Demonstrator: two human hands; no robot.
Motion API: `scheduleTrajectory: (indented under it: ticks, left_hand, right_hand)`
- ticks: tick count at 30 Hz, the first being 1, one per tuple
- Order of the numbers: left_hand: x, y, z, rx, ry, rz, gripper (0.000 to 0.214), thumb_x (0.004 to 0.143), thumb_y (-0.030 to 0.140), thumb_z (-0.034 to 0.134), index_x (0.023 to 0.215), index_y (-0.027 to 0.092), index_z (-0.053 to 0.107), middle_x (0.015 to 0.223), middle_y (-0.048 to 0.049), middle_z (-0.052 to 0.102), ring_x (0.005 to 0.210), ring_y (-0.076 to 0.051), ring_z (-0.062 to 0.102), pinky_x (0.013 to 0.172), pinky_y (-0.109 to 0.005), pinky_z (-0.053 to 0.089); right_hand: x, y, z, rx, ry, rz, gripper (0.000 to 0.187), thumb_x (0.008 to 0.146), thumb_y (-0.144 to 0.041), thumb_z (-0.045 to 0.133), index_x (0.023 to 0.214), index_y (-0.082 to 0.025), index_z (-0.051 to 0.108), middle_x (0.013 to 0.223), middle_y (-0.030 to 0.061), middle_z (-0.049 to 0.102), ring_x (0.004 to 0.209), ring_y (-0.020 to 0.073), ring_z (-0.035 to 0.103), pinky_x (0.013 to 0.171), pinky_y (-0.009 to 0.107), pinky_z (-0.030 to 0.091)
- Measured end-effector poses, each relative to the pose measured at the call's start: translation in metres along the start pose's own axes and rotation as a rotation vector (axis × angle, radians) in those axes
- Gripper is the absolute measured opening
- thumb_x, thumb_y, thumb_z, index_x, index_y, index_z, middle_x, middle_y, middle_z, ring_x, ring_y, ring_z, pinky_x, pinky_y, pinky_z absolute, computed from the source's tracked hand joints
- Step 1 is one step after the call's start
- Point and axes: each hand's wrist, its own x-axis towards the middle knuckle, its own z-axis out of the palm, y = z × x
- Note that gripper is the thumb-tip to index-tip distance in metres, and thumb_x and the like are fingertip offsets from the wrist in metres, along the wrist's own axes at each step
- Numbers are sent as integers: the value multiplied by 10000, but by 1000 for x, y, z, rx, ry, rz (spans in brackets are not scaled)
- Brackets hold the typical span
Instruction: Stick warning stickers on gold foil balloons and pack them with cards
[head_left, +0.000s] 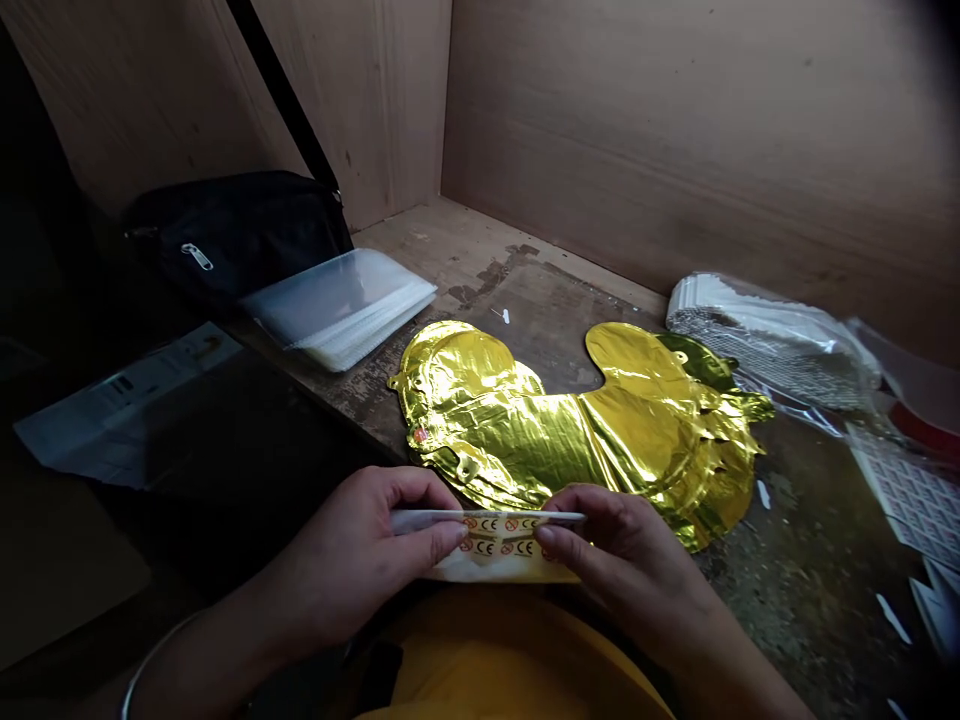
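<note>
Both hands grip a sticker sheet (504,566) printed with CE marks and small red warning signs. My left hand (375,550) pinches its left end between thumb and fingers. At the other end, my right hand (615,545) pinches it the same way. The sheet's top edge looks folded over. Just beyond my hands lies a pile of flat gold foil balloons (555,430), curved and crinkled, with small tabs along the edges. A small reddish spot shows near their left side.
A stack of clear plastic bags (352,305) lies at the left, before a black bag (247,235). Another printed plastic bag (135,390) hangs over the table's left edge. White straws in plastic (772,335) and a printed sheet (911,490) lie right. Wooden panels (675,130) wall the back.
</note>
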Motion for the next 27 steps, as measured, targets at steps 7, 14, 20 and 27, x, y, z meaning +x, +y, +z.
scheduleTrajectory:
  ticks: [7,14,20,27]
  left_hand:
    - [1,-19,-2,-279,-92,-172,270,756,448,741,836,194,701,780,32,700,704,-109,586,632,-172,438]
    - [5,-13,-2,-170,-80,-144,219,789,414,694,812,197,702,768,32,703,727,-129,605,641,-186,452]
    - [4,-10,-1,-120,-87,-174,230,785,427,681,854,209,707,809,14,723,802,-188,638,688,-245,494]
    - [8,-13,-4,-137,-115,-198,266,783,450,670,857,196,700,798,-7,716,790,-213,656,663,-270,513]
  right_hand:
    - [3,4,5,52,-25,80,289,798,-423,692,739,-156,600,639,-24,531,596,99,464,535,212,363]
    - [6,-18,4,-791,366,-621,147,858,-202,613,1002,-201,643,1001,70,621,948,211,565,802,330,463]
    - [11,-31,28,-904,143,-722,100,842,-149,626,928,-143,676,904,92,599,895,217,506,738,333,471]
    - [18,-32,36,-888,126,-758,125,849,-90,590,799,-151,687,774,64,592,775,186,487,666,307,442]
